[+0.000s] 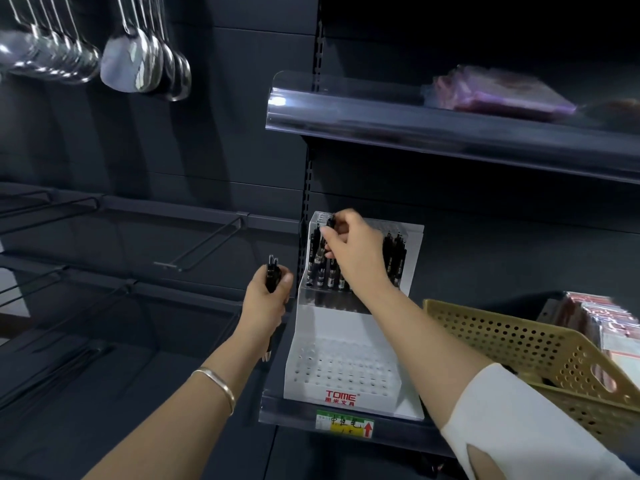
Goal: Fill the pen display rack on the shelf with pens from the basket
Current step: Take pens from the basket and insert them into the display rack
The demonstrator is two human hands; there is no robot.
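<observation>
— Pinching one pen with the right hand, why?
— To seat it in the top tier of the rack; the left hand grips spares, likely saving trips to the basket.

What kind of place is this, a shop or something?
Most likely a shop: a price label on the shelf edge, a branded pen display rack, and hanging ladles on display.
</observation>
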